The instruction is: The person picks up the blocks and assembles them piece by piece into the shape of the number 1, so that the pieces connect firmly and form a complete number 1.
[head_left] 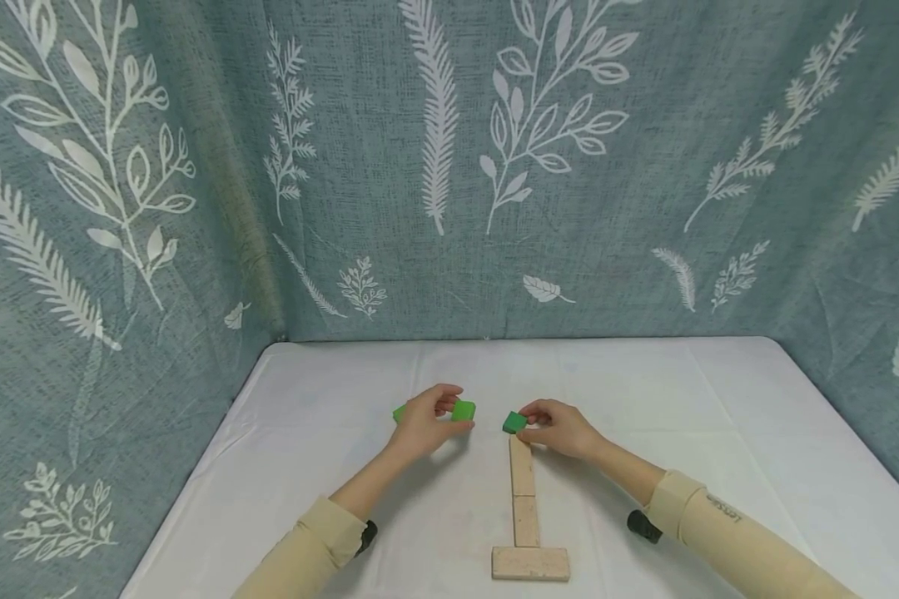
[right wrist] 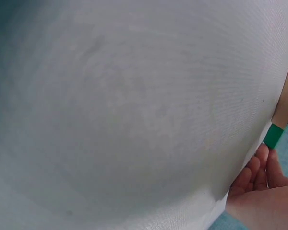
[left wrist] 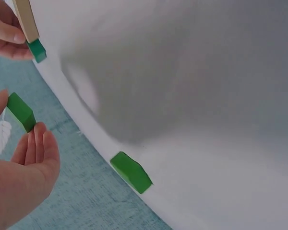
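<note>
My left hand (head_left: 424,422) pinches a light green block (head_left: 463,411) between thumb and fingertips; in the left wrist view this green block (left wrist: 21,112) appears held over the table. Another light green block (head_left: 399,413) lies beyond that hand, partly hidden by it in the head view. A darker green block (head_left: 514,423) sits at the far end of a line of wooden blocks (head_left: 523,466). My right hand (head_left: 562,427) grips it with thumb and fingers. In the right wrist view this dark green block (right wrist: 273,136) is right at the wooden block's end.
At the near end of the line a wooden block (head_left: 530,564) lies crosswise, forming a base. A white cloth covers the table (head_left: 682,399). Blue-green curtains (head_left: 449,166) with white leaf prints stand behind and at both sides.
</note>
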`<action>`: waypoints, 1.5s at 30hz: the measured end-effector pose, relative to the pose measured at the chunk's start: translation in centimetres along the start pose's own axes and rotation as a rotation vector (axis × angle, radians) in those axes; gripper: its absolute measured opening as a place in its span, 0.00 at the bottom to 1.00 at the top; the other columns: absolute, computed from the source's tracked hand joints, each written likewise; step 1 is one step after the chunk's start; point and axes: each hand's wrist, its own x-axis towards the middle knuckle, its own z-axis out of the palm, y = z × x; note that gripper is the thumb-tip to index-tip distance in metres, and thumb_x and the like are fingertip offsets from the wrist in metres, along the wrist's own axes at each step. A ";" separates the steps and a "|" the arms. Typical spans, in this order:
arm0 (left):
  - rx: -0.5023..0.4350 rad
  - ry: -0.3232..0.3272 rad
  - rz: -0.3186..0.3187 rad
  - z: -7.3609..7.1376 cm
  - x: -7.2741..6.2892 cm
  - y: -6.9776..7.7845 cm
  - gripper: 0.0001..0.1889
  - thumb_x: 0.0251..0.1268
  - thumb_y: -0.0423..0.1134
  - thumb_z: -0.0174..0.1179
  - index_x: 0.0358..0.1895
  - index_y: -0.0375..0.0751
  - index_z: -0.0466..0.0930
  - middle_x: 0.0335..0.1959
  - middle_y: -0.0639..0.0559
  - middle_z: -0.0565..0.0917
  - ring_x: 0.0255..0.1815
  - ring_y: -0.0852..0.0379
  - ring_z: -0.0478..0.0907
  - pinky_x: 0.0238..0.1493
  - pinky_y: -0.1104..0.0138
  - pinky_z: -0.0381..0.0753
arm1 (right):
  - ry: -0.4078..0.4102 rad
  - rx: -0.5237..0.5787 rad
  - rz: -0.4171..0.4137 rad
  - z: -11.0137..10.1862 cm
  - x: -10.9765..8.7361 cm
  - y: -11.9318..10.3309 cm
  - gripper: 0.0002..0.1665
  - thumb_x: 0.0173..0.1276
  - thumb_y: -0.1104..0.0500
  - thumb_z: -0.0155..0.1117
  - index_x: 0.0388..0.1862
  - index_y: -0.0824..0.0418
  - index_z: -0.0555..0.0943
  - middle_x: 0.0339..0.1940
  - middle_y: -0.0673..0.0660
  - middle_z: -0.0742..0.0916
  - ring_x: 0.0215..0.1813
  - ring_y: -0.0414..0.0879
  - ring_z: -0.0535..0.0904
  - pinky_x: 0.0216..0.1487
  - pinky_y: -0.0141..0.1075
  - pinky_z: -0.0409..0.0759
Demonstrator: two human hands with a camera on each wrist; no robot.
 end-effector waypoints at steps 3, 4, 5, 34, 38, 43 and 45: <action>0.014 -0.022 0.026 0.4 -0.2 0.2 0.26 0.56 0.35 0.71 0.58 0.31 0.76 0.48 0.43 0.82 0.51 0.46 0.78 0.56 0.55 0.75 | 0.003 -0.009 0.005 0.0 0.0 0.0 0.21 0.63 0.56 0.70 0.51 0.66 0.81 0.38 0.52 0.81 0.41 0.44 0.74 0.41 0.37 0.74; 0.022 -0.030 0.040 0.5 -0.3 0.3 0.26 0.56 0.35 0.71 0.58 0.31 0.76 0.48 0.43 0.82 0.51 0.45 0.78 0.56 0.55 0.75 | 0.004 -0.013 0.006 0.0 0.0 0.0 0.21 0.63 0.56 0.70 0.51 0.66 0.81 0.38 0.51 0.81 0.41 0.44 0.74 0.41 0.37 0.74; 0.027 -0.038 0.053 0.6 -0.4 0.4 0.26 0.56 0.35 0.71 0.58 0.31 0.76 0.48 0.43 0.82 0.51 0.45 0.78 0.56 0.55 0.75 | 0.005 -0.015 0.006 0.0 0.0 0.0 0.21 0.62 0.56 0.70 0.51 0.66 0.81 0.38 0.51 0.81 0.41 0.44 0.74 0.41 0.37 0.74; 0.184 -0.194 0.140 3.1 0.6 0.2 0.25 0.57 0.35 0.71 0.57 0.31 0.76 0.45 0.44 0.81 0.47 0.48 0.78 0.50 0.57 0.77 | 0.002 -0.024 0.012 -0.1 0.1 0.0 0.20 0.64 0.55 0.69 0.51 0.64 0.81 0.39 0.52 0.82 0.44 0.45 0.76 0.47 0.42 0.76; 0.200 -0.213 0.137 3.4 0.9 0.1 0.25 0.56 0.35 0.71 0.56 0.31 0.76 0.44 0.44 0.82 0.47 0.48 0.78 0.49 0.58 0.77 | -0.003 -0.023 0.007 0.0 0.1 0.2 0.20 0.64 0.55 0.69 0.51 0.65 0.81 0.40 0.52 0.82 0.44 0.45 0.77 0.46 0.42 0.76; 0.215 -0.229 0.138 3.9 1.2 0.0 0.24 0.56 0.35 0.71 0.56 0.30 0.76 0.43 0.44 0.82 0.46 0.49 0.78 0.49 0.59 0.78 | -0.006 -0.019 -0.002 0.0 0.1 0.4 0.20 0.64 0.55 0.69 0.51 0.64 0.81 0.40 0.53 0.82 0.45 0.46 0.77 0.46 0.42 0.76; 0.222 -0.234 0.138 4.0 1.4 0.0 0.24 0.56 0.34 0.71 0.56 0.30 0.76 0.43 0.44 0.82 0.46 0.49 0.78 0.49 0.59 0.78 | -0.007 -0.018 -0.003 0.0 0.1 0.4 0.20 0.64 0.54 0.69 0.51 0.64 0.81 0.40 0.53 0.82 0.45 0.46 0.77 0.46 0.42 0.76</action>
